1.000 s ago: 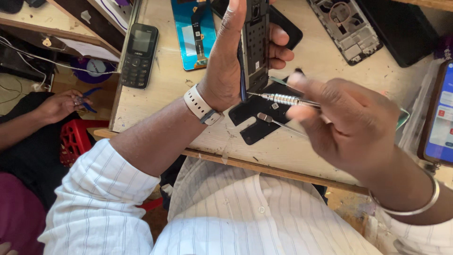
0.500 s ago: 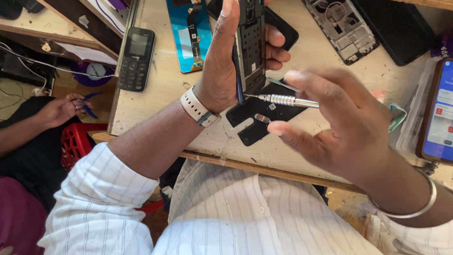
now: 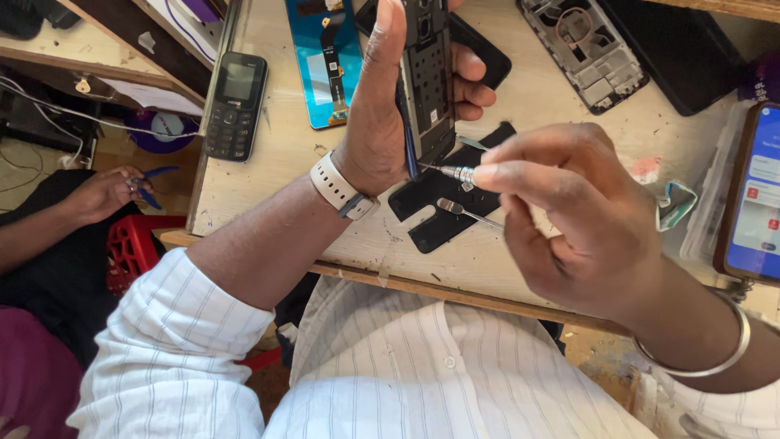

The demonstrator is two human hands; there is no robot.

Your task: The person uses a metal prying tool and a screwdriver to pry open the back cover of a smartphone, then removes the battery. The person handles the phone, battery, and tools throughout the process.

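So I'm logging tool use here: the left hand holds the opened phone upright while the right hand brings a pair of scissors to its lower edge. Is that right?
Not quite. The right hand holds a small metal screwdriver, not scissors, with its tip at the lower edge of the opened phone. The left hand does hold that phone upright. The head view shows this.

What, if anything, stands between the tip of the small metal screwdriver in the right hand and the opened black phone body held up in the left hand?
Nothing visible does. The right hand points the slim silver metal screwdriver at the lower edge of the opened black phone body, which the left hand holds upright. The tip sits at that edge; actual contact is too small to tell.
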